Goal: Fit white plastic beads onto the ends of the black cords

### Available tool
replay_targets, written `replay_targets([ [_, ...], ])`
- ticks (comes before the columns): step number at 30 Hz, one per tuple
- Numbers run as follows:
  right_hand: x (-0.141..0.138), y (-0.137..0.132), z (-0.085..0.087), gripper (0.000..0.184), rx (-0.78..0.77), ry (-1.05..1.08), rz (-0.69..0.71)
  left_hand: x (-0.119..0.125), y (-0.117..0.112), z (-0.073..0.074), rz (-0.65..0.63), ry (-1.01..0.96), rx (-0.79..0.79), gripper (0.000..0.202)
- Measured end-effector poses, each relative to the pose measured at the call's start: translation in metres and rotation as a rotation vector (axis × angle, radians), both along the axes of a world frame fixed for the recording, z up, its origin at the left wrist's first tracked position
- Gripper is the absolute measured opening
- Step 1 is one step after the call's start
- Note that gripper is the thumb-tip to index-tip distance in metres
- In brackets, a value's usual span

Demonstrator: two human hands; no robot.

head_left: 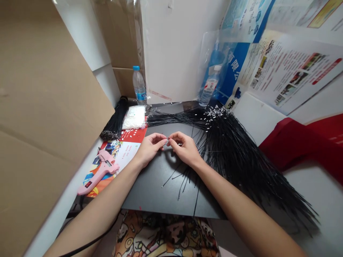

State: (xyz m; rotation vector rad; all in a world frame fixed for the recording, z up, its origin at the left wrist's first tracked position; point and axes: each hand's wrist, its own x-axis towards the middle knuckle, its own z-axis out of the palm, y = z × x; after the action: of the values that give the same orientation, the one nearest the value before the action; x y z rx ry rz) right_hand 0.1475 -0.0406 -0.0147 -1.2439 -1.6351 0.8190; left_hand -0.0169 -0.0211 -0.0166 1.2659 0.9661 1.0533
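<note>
My left hand [150, 146] and my right hand [184, 148] meet over a black mat [160, 192], fingertips pinched together on a small white tip [166, 141] at the end of a thin black cord. Several loose black cords [184, 178] trail from under my right hand toward me. A large fan of black cords with white tips [235, 150] lies just right of my right hand. A bag of small white pieces [134, 117] and a bundle of black cords [115, 121] lie left of the mat, beyond my left hand.
A pink glue gun [99, 171] rests on a colourful sheet at the left. Two water bottles [139, 85] [209, 89] stand at the back. A cardboard panel [40, 107] walls the left side. A red chair [302, 142] is at the right.
</note>
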Motion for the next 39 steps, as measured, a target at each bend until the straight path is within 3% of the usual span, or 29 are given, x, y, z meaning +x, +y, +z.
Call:
replay_targets([
  [8, -0.0032, -0.0019, -0.002, 0.017, -0.012, 0.046, -0.027, -0.0006, 0.0005, -0.004, 0.005, 0.23, 0.226, 0.014],
  [14, -0.0035, -0.0026, -0.0026, 0.013, 0.019, 0.014, -0.028, -0.0007, -0.0021, -0.0042, 0.014, 0.305, 0.281, 0.015],
  [22, -0.003, -0.0037, -0.0025, 0.01, 0.031, -0.044, 0.012, 0.0025, -0.0014, -0.0044, 0.101, 0.151, 0.197, 0.023],
  [39, -0.0021, -0.0062, 0.0052, 0.015, 0.013, -0.102, -0.026, 0.0019, -0.0046, 0.0022, 0.039, 0.024, 0.05, 0.027],
])
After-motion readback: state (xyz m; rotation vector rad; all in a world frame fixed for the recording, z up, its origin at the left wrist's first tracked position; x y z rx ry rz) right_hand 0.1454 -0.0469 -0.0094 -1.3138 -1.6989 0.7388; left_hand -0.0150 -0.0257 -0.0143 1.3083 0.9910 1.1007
